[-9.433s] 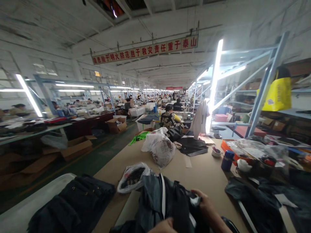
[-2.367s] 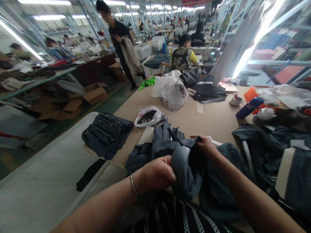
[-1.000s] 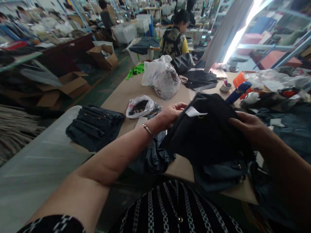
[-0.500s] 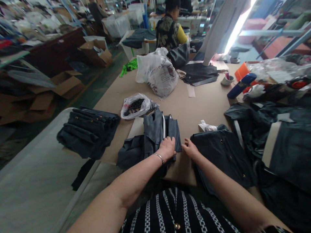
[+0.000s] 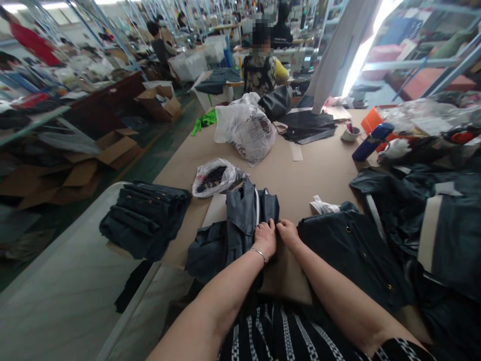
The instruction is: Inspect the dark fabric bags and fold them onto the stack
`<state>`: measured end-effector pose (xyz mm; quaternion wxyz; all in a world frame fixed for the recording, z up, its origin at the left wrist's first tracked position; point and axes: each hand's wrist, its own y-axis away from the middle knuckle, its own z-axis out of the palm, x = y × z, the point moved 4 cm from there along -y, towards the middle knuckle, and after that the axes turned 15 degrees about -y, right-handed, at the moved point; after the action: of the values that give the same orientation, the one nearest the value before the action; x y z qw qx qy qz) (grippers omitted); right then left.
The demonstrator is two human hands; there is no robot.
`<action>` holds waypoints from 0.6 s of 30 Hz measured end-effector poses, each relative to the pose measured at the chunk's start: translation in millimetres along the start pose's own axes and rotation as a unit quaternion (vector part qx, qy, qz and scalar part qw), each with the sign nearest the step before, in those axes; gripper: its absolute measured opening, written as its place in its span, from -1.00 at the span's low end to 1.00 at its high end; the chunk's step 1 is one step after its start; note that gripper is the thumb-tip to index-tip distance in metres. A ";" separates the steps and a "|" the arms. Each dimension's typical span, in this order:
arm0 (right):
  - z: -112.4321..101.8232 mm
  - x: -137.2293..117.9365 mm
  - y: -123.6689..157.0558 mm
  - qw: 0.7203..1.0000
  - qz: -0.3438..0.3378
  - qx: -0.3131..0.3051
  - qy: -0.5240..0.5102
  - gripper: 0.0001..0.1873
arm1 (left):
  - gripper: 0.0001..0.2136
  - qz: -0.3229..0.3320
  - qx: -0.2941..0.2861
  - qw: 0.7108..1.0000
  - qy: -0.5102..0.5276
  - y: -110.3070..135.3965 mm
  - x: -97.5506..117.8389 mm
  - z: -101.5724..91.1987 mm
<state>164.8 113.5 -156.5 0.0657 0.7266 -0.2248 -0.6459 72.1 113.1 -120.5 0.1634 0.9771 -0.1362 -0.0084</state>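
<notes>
Down on the cloth with the left hand, fingers bent over its right edge, holding on. Close beside it with the right hand, fingertips at the same edge; hard to tell if pinched on it or only touching. Hands together, nearly thumb to thumb.

As for the cloth: grey, folded, on top of a small heap at the near edge of the table, right in front of the striped top.

Looks like the step of getting hold of the top piece. Calls next for a firm pinch on that one layer only, and a clean lift away from the layers under it.

Just right of the cloth, a dark jacket spread flat, with a white scrap at its far corner. Left of the cloth, a stack of folded dark pieces, half off the table. Just behind the cloth, a small bag with dark bits inside. Further behind the cloth, a big white bag. Far right of the cloth, a blue bottle. Well behind the cloth, past the table's end, a seated person, back turned.

Half a second ago: hands a little apart, left one flat on the cloth, right one on bare table beside it. Now closed up at the edge. A second ago: both hands up in the air with a dark piece. Now low on the table, nothing lifted.
</notes>
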 end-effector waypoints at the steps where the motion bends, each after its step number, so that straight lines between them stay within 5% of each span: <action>1: 2.9 -5.1 3.2 0.999 -0.007 -0.003 -0.043 -0.81 | -0.36 -0.009 0.005 0.999 0.031 -1.3 -2.2 -1.1; 6: -5.6 -28.8 16.8 0.971 -0.029 -0.039 -0.232 -0.61 | -0.74 -0.060 0.031 0.956 0.285 -8.0 -31.5 -10.9; 10: -33.7 -17.7 17.9 0.958 0.024 0.010 -0.287 -0.58 | -0.75 -0.134 0.073 0.886 0.438 -1.4 -61.8 -23.4; 12: -34.8 -12.4 18.3 0.949 0.071 -0.009 -0.307 -0.59 | -0.73 -0.147 0.076 0.815 0.555 7.2 -68.9 -33.7; 16: -12.8 -26.1 23.3 0.912 0.149 -0.095 -0.371 -0.60 | -0.71 -0.176 0.018 0.600 0.780 27.9 -66.6 -58.4; 18: -1.2 -41.6 26.8 0.897 0.154 -0.130 -0.394 -0.61 | -0.74 -0.173 -0.001 0.579 0.797 36.4 -62.6 -70.4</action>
<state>156.8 106.5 -108.2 0.1641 0.3541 -0.2553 -0.8846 6.6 119.2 -43.9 0.2030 0.5958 0.2207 0.7451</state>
